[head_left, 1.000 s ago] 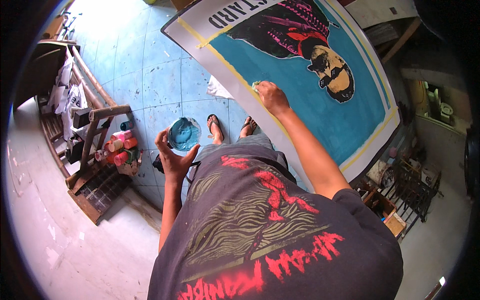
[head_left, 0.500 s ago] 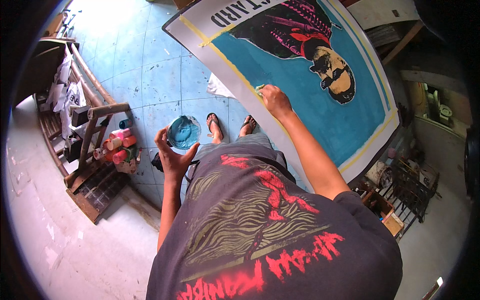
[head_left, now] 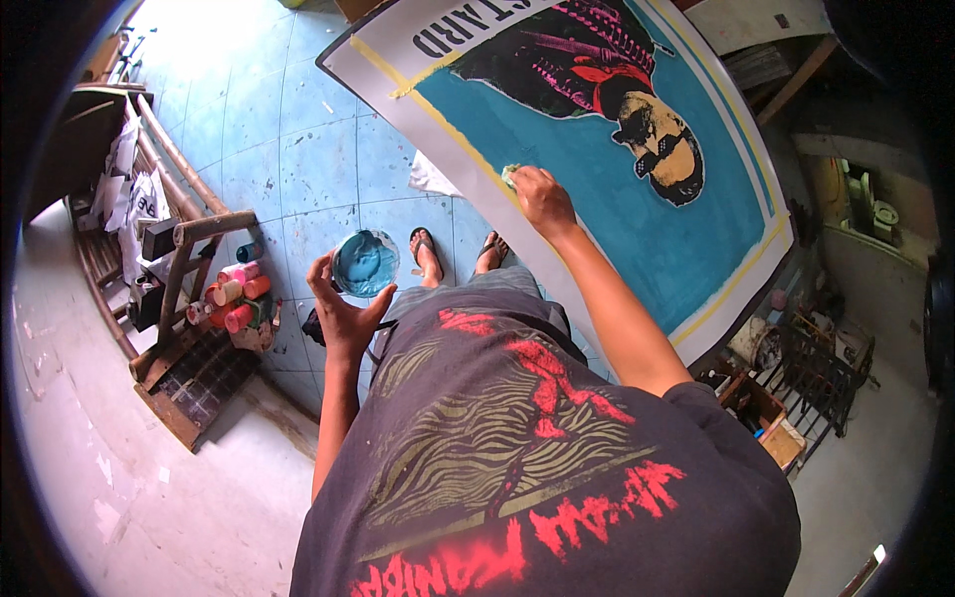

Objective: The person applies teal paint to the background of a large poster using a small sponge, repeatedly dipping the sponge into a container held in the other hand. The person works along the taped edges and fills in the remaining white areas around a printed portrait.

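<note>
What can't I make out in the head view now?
Head view:
Pale wad: mostly hidden by the right hand; material unclear.
Paint cup: underside faces away, held in the left hand.
Poster: part cut off by the picture's top edge.
White scrap: partly covered by the poster; cloth or paper, unclear.

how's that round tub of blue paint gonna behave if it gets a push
The tub would probably tip fairly easily, since the left hand cups it from the side. Its blue paint shows folds and ridges, so it looks thick and would likely ooze rather than splash. No lid covers it, so a hard tilt might spill some.
</note>
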### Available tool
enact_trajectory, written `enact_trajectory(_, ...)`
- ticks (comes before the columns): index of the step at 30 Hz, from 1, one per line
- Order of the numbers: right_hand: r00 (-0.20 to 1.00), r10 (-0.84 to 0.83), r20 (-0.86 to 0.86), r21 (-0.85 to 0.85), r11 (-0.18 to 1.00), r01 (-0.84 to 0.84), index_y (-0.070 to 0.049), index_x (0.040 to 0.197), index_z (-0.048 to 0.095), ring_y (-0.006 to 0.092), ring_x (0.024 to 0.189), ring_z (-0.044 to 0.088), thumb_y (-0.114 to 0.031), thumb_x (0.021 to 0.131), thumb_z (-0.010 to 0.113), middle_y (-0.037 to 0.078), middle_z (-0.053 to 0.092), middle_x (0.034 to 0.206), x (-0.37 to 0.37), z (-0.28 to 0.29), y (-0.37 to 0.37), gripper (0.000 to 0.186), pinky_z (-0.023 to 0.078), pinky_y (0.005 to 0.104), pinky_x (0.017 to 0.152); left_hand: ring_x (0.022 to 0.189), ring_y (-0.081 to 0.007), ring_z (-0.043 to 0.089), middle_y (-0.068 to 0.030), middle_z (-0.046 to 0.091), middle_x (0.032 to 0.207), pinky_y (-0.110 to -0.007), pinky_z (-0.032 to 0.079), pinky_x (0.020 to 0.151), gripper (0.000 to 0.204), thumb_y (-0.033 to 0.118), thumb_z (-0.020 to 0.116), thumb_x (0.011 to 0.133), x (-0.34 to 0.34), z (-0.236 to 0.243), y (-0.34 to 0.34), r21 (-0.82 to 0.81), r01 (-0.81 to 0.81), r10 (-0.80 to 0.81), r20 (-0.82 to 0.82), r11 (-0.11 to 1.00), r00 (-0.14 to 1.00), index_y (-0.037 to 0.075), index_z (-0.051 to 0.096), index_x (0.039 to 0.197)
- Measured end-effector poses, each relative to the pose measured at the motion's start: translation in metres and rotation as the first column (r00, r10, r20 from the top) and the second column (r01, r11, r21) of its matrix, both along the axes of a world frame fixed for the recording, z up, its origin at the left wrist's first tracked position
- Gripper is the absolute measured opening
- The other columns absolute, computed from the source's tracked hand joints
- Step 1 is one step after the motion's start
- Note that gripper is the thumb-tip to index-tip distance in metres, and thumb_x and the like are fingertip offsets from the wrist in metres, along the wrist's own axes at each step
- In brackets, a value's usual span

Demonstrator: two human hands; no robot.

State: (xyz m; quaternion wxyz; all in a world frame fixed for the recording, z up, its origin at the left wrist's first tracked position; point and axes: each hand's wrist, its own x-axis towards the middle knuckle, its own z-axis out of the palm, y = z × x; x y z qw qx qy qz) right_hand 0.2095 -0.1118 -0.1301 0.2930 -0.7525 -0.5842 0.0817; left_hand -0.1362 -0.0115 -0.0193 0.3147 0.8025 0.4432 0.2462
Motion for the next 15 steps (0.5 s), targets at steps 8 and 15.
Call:
enact_trajectory(8, 1.000, 0.007, 0.006, -0.144, 0.989, -0.006, -0.003, 0.101, 0.070, 0.0360, 0.094, 0.067, -0.004, 0.090, 0.058, 0.013, 0.069, 0.103, 0.006, 0.004, 0.012, 0.017, 0.056, 0.0455, 0.080, 0.123, -0.0345, 0.056, -0.0202, 0.050, 0.131, -0.044, 0.046, 0.104, 0.102, 0.022, 0.095, 0.064, 0.002, -0.001, -0.001, -0.064, -0.017, 0.019, 0.031, 0.998, 0.999, 0.004, 0.029, 0.139)
enact_trajectory(15, 1.000, -0.007, 0.017, 0.020, 1.000, 0.007, -0.003, 0.098, 0.071, 0.0353, 0.096, 0.067, -0.005, 0.088, 0.061, 0.013, 0.069, 0.103, 0.015, 0.002, 0.034, 0.014, 0.055, 0.0451, 0.083, 0.123, -0.0348, 0.056, -0.0200, 0.049, 0.130, -0.045, 0.047, 0.104, 0.102, 0.022, 0.095, 0.063, 0.000, -0.002, 0.000, -0.002, -0.017, 0.017, -0.010, 1.000, 1.000, 0.004, 0.029, 0.139)
